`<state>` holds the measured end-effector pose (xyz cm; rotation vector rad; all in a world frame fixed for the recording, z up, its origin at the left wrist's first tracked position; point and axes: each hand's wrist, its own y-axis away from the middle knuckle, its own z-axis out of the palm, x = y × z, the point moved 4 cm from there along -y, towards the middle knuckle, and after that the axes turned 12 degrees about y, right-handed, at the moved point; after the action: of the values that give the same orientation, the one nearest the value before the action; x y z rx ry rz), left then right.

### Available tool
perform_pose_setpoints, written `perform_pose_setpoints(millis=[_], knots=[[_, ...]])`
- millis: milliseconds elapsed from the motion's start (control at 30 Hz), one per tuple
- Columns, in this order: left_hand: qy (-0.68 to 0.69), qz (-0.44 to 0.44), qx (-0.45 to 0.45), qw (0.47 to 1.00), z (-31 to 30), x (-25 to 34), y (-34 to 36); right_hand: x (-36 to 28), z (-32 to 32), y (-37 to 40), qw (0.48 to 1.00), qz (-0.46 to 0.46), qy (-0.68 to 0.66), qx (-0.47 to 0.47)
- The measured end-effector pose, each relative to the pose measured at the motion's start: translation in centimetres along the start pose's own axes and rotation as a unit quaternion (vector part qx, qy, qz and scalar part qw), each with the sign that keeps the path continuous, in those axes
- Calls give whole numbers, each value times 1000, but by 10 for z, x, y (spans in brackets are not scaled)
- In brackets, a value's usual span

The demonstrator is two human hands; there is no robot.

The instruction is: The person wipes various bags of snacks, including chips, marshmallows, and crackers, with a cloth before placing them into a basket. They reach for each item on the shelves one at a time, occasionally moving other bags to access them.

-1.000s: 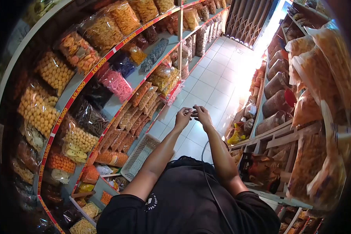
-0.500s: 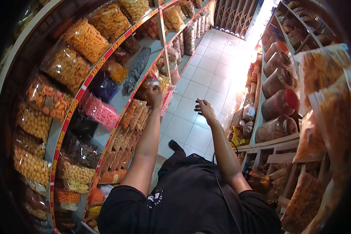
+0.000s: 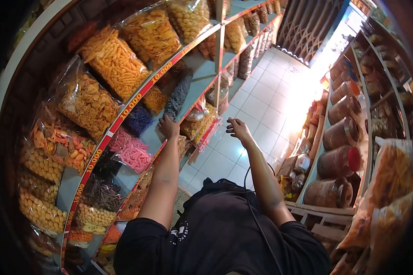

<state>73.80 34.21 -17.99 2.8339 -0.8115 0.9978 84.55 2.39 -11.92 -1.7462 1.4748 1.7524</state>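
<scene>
My left hand (image 3: pixel 169 128) reaches over the shelf edge to the near end of a fluffy grey duster (image 3: pixel 179 95). Its fingers look apart, touching or just short of the duster; a grip is not visible. To its left lie a purple bag (image 3: pixel 138 120) and a clear bag of pink sticks (image 3: pixel 131 150). Right of this hand, a tied bag of yellow snacks (image 3: pixel 201 123) sits on the lower shelf. My right hand (image 3: pixel 239 129) hovers above the tiled floor, fingers apart, holding nothing.
Curved shelves with red-and-yellow price strips (image 3: pixel 131 106) and many snack bags line the left. Along the right are large jars (image 3: pixel 338 162) and hanging bags (image 3: pixel 390 176). A tiled aisle (image 3: pixel 254 98) leads to a folding metal gate (image 3: pixel 309 27).
My left hand has left the tied yellow bag and moved left and up to the duster's near end. My right hand stays raised. The view has shifted, so the shelves appear farther right.
</scene>
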Motion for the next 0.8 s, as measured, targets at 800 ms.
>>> perform_pose_setpoints(millis=[800], knots=[[80,28,268,960,-104,-22,177,-49,259,-23,945,-36,-21,-324]])
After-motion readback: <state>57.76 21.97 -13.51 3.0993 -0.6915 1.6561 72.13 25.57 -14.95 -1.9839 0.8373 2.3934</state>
